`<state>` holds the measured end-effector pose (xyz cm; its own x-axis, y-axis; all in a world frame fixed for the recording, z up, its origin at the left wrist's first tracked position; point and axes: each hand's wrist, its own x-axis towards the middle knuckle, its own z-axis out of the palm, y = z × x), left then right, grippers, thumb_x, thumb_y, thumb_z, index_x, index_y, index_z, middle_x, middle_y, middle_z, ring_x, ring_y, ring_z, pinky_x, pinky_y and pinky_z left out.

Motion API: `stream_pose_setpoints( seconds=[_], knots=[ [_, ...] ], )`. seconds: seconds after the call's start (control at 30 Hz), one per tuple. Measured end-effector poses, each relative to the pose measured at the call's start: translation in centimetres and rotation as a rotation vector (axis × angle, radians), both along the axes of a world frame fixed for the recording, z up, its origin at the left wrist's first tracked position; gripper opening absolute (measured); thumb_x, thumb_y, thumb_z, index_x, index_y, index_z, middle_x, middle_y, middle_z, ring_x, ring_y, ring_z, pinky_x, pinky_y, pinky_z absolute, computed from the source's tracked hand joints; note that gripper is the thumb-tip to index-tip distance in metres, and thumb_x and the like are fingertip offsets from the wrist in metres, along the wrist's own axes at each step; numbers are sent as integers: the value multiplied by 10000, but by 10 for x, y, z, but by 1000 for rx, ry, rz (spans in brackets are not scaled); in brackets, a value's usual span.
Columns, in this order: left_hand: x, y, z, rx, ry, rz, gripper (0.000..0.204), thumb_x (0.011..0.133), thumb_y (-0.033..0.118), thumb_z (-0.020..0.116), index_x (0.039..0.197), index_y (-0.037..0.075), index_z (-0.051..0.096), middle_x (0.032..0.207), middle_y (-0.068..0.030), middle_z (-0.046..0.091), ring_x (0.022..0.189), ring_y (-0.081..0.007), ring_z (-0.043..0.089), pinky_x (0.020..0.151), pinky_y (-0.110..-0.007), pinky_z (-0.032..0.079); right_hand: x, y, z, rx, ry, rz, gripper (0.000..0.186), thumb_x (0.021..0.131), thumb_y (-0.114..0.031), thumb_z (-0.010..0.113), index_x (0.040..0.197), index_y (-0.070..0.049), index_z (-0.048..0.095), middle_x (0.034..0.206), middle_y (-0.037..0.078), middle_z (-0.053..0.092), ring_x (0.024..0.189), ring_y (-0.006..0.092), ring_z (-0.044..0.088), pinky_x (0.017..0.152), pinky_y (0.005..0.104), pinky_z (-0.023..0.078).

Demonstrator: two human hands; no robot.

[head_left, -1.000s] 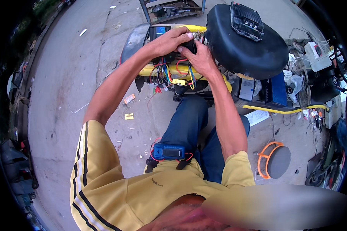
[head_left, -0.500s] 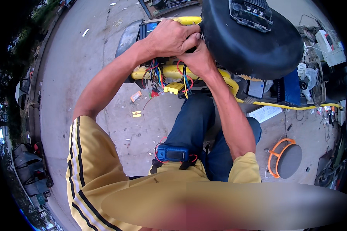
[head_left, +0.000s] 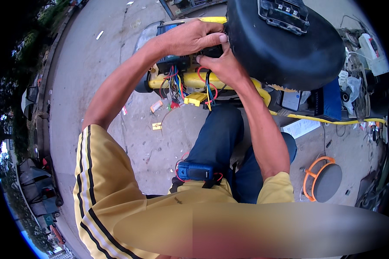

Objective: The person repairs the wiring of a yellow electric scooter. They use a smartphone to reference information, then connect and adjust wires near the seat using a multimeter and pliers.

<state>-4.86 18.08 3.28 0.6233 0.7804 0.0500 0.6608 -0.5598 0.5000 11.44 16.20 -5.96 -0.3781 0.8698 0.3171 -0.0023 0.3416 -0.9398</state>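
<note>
Both my hands work close together over the yellow scooter frame, beside the black seat. My left hand is closed from the left, its thumb stretched along the top and its fingertips hidden near the seat's edge. Just below it, my right hand is curled, thumb pointing left and index finger up under the left thumb. A dark part shows between them; its kind and the grip on it are unclear. Coloured wires and a yellow connector block hang below the hands.
On the seat lies a black finned box. A blue meter with red leads rests at my lap. A phone and dark blue box sit right on the footboard. An orange-framed round stool stands lower right.
My thumbs have drawn apart; the right one now points left, and the dark part between my hands shows more. The whole view has shifted slightly.
</note>
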Motion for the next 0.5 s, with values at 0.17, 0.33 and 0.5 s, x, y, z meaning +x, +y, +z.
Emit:
stream_pose_setpoints(
  seconds=[0.17,0.33,0.5],
  knots=[
    [-9,-9,16,-145,-34,-45,578,926,493,767,1137,-9,574,877,-106,614,826,-192,578,774,-348,496,1,2,-6,-234,140,140,376,829,-116,819,1159,-10,671,1045,30,709,929,111,663,873,292,553],
    [-6,-13,29,-9,149,-52,524,880,379,798,1194,15,590,953,-142,686,900,-296,685,839,-413,534,1,-5,7,-148,165,170,339,822,-187,874,1078,-27,721,977,13,726,915,97,669,823,298,557],
    [-5,-23,36,160,300,-98,458,887,295,753,1248,67,587,1016,-185,710,968,-417,684,845,-484,538,-3,-6,4,-35,38,72,271,860,-198,830,1032,-14,729,907,26,732,851,105,673,770,310,557]
  ],
)
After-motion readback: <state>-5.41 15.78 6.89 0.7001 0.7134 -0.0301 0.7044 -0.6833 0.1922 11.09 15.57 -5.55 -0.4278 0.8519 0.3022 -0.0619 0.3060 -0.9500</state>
